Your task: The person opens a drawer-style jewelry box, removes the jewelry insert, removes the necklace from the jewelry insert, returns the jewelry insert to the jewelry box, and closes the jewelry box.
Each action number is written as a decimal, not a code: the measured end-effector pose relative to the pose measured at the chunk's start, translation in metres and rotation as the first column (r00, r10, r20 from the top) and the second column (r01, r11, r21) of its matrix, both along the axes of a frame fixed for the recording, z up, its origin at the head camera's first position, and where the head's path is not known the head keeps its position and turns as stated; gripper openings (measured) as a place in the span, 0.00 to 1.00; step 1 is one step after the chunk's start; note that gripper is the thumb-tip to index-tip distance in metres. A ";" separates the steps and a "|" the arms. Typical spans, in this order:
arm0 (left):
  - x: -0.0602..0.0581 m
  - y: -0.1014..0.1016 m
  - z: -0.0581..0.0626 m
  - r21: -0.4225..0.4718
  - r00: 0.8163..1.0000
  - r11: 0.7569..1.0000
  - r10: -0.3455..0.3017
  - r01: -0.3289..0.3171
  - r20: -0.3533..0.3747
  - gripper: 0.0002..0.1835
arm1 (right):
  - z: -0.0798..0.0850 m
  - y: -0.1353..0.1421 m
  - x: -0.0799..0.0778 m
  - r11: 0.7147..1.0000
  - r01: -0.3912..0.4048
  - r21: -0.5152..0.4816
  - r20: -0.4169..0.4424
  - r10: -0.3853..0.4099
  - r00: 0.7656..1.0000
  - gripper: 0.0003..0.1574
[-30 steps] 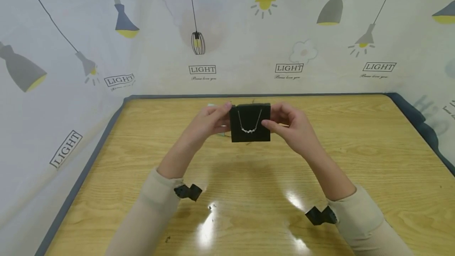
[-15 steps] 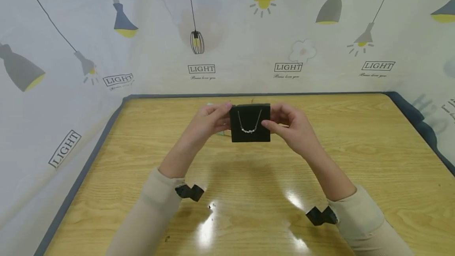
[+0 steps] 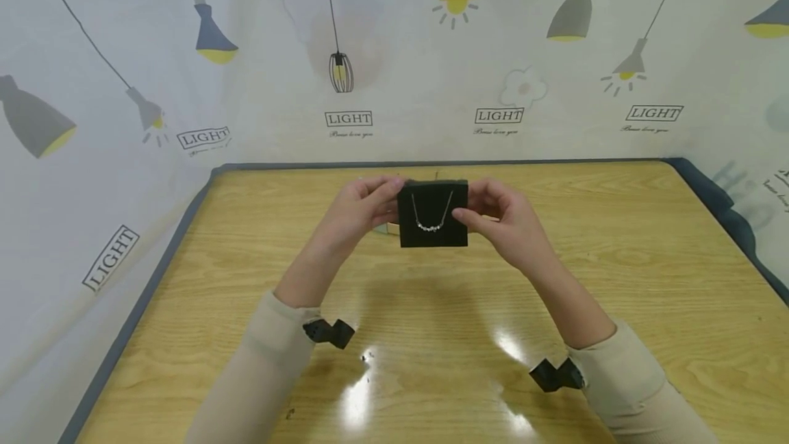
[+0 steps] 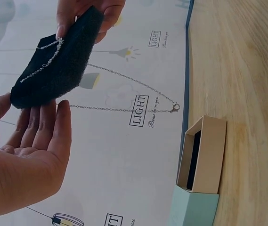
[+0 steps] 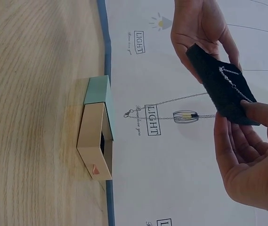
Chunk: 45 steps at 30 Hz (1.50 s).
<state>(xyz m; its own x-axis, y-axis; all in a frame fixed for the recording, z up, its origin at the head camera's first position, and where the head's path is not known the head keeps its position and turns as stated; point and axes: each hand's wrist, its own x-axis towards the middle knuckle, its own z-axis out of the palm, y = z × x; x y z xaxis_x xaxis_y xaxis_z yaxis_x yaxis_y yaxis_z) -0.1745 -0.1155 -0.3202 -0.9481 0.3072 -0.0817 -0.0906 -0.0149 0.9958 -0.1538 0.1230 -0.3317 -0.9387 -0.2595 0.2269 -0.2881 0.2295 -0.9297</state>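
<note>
Barely shifted, the square black pad [image 3: 433, 211] bearing a silver necklace [image 3: 429, 229] is pinched by left fingers [image 3: 387, 190] and right fingers [image 3: 495, 189].

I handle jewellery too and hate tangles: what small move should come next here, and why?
I would probably gather the loose chain up behind the pad. The left hand and right hand both grip the pad, while the chain dangles below it; the box stands open, and a hanging loop might snag.

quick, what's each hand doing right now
Left hand: holding the black pad by its left side.
Right hand: holding the black pad by its right side.
</note>
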 end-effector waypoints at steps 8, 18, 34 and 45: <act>0.001 0.000 0.000 0.021 1.000 1.000 0.002 -0.002 -0.008 0.19 | -0.001 -0.001 0.000 1.000 0.014 0.004 0.012 -0.014 1.000 0.13; 0.002 0.001 -0.001 0.045 1.000 0.999 0.019 -0.019 -0.001 0.18 | -0.005 -0.002 -0.001 1.000 0.010 -0.006 0.020 -0.010 1.000 0.14; 0.002 0.000 -0.006 0.149 0.999 0.988 -0.030 0.036 -0.044 0.13 | -0.006 -0.001 -0.001 0.999 0.025 0.038 0.022 -0.026 0.999 0.11; 0.005 0.000 -0.002 0.234 0.999 0.971 -0.029 0.039 -0.045 0.13 | -0.007 -0.001 0.000 0.999 0.028 0.020 0.027 -0.028 0.999 0.11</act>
